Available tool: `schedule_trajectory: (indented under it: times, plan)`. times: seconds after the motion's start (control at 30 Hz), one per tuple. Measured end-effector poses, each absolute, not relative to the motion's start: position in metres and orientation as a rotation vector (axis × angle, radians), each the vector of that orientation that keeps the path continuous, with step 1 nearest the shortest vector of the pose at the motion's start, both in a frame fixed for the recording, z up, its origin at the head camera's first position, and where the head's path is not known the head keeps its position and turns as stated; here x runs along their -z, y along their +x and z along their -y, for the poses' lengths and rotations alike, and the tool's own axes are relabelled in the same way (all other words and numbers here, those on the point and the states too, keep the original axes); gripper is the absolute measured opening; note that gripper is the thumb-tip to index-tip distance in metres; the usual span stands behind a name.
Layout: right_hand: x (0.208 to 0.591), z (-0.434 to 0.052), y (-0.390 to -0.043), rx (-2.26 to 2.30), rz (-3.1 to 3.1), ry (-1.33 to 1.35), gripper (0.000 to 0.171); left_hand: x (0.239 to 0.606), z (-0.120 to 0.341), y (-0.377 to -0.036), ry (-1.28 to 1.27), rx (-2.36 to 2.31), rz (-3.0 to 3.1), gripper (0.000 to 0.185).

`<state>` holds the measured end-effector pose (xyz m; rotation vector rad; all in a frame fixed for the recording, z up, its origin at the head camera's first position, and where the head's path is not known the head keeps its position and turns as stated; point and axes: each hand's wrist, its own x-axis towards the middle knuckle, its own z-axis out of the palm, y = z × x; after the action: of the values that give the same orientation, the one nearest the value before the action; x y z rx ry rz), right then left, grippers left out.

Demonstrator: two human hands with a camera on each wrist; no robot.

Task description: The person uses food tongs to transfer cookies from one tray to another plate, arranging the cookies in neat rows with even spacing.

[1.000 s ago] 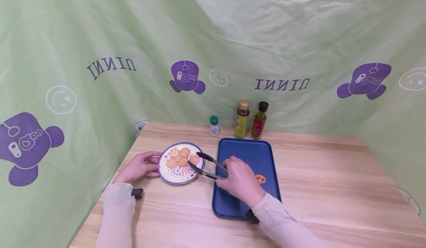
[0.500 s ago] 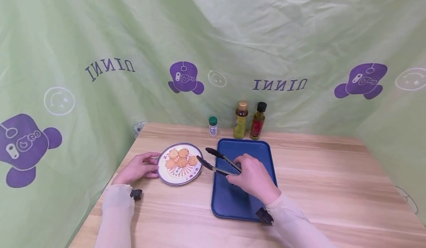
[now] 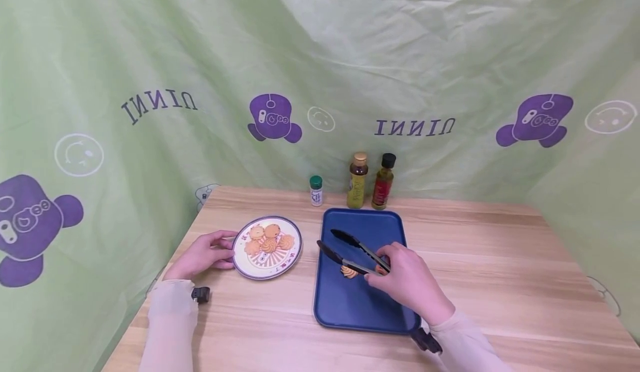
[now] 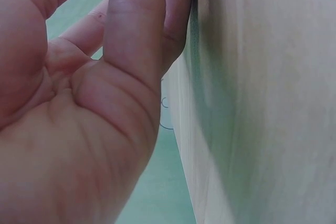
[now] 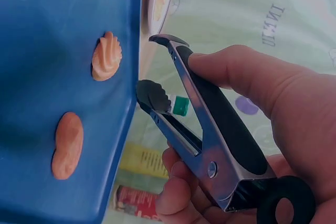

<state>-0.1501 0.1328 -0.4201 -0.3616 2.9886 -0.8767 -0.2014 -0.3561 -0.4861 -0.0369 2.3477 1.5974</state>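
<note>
My left hand is at the left rim of a round white plate, with thumb and fingers around its edge. In the left wrist view the fingers curve close over the wood. Several round biscuits lie on the plate. My right hand grips black-and-metal tongs by their handles, over the blue tray. The tongs' arms are spread with nothing between the tips. A swirled biscuit and an orange pretzel-shaped biscuit lie on the tray, partly hidden by tongs and hand in the head view.
Behind the tray stand a yellow-labelled bottle, a red-labelled bottle and a small green-capped shaker. A green printed curtain hangs around the back and sides of the wooden table.
My right hand has drawn the tongs rightward from over the plate to over the tray, uncovering the swirled biscuit there. My left hand stays at the plate's rim.
</note>
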Motion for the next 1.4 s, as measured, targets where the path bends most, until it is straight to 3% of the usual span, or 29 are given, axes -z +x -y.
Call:
schedule_trajectory:
  times: [0.2, 0.67, 1.4]
  plan:
    - [0.417, -0.14, -0.138, 0.891, -2.972, -0.319, 0.029, 0.482, 0.357, -0.201, -0.038, -1.59, -2.356, 0.065]
    - [0.422, -0.169, -0.109, 0.793, -2.972, -0.146, 0.059, 0.48, 0.355, -0.201, -0.036, -1.573, -2.369, 0.065]
    - [0.444, -0.176, -0.086, 0.679, -2.951, -0.086, 0.061, 0.483, 0.355, -0.199, -0.042, -1.57, -2.368, 0.064]
